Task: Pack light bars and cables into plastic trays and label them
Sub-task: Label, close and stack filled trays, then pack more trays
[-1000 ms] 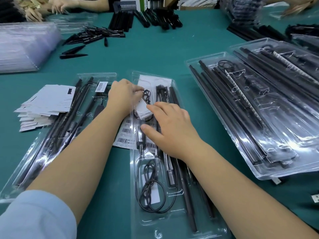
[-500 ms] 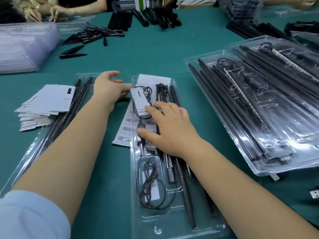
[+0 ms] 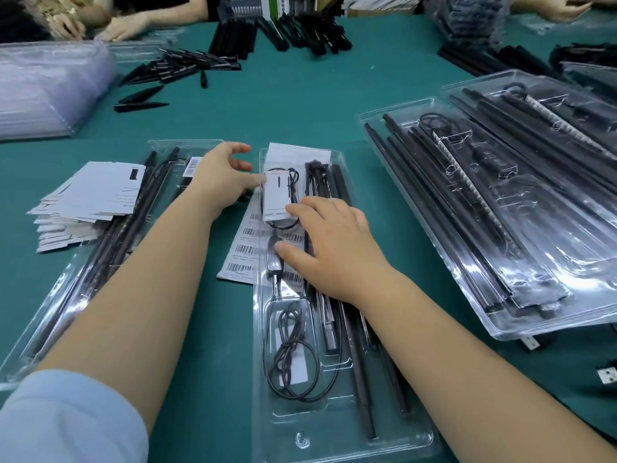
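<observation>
A clear plastic tray (image 3: 337,432) lies lengthwise in front of me. It holds black light bars (image 3: 355,369), a coiled black cable (image 3: 292,362) and a white packet (image 3: 276,198) with a thin cable around it. My right hand (image 3: 334,252) rests flat on the tray's middle, its fingertips on the packet's near end and its thumb by a black connector. Beside the tray's far left edge, my left hand (image 3: 222,177) has its fingers spread and its thumb reaches toward the packet. A sheet of barcode labels (image 3: 242,252) lies partly under the tray.
A second packed tray (image 3: 63,299) lies at the left beside a pile of white cards (image 3: 90,195). Filled trays (image 3: 500,212) are stacked at the right. Empty trays (image 3: 43,88) sit far left. Loose black parts (image 3: 180,66) and other people's hands are at the far edge.
My left hand has come off the white packet and now sits open at the tray's left edge. My right hand has stayed pressed on the tray.
</observation>
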A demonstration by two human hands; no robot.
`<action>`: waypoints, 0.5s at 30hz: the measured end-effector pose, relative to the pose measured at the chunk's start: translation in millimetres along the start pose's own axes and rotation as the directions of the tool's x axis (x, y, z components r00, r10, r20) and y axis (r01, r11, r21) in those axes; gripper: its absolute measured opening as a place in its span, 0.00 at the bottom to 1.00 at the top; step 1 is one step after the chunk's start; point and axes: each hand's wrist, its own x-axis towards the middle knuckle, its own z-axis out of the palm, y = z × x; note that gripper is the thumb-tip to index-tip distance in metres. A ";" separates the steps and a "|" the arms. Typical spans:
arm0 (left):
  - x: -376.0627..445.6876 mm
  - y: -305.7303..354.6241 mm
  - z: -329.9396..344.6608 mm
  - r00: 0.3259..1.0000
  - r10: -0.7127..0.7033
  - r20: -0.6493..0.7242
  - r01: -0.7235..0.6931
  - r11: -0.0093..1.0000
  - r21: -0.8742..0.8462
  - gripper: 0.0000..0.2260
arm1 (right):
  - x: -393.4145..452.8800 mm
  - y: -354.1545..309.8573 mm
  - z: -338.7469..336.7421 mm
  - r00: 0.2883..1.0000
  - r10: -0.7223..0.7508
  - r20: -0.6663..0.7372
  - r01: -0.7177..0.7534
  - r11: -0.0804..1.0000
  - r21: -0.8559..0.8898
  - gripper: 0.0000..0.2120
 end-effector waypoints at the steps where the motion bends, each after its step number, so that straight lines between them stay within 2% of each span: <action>1: 0.2 0.2 1.3 1.000 0.000 -0.016 0.001 1.000 0.030 0.24 | 0.1 0.4 0.2 1.000 0.000 0.002 0.000 1.000 -0.007 0.28; 3: -0.2 2.7 4.0 1.000 -0.011 -0.022 0.012 0.998 0.067 0.19 | 0.5 0.9 0.8 1.000 0.000 0.008 0.000 1.000 -0.023 0.28; 4: -0.4 5.5 5.6 0.999 -0.033 -0.020 0.034 0.998 0.059 0.12 | 0.8 1.0 1.2 1.000 0.002 0.010 -0.001 0.999 -0.032 0.28; 5: -0.8 9.6 6.8 0.996 -0.085 -0.004 0.085 0.996 0.020 0.05 | 1.3 1.0 1.8 1.000 0.002 0.012 -0.002 0.999 -0.044 0.28; 6: -2.1 14.1 7.2 0.988 -0.152 0.025 0.153 0.987 -0.037 0.03 | 1.8 0.8 2.6 1.000 0.003 0.015 -0.002 0.998 -0.058 0.29; 9: -6.4 21.7 4.3 0.953 -0.282 0.111 0.296 0.944 -0.148 0.10 | 3.0 0.8 4.7 0.999 0.006 0.034 -0.003 0.995 -0.097 0.31; 11: -9.9 24.3 1.1 0.945 -0.289 0.155 0.308 0.943 -0.123 0.15 | 3.2 0.9 5.6 0.999 0.012 0.034 -0.009 0.995 -0.101 0.31; 15: -17.5 32.2 -3.2 0.937 -0.314 0.150 0.314 0.949 0.025 0.13 | 3.3 1.5 6.3 1.000 0.014 0.025 -0.012 0.997 -0.078 0.31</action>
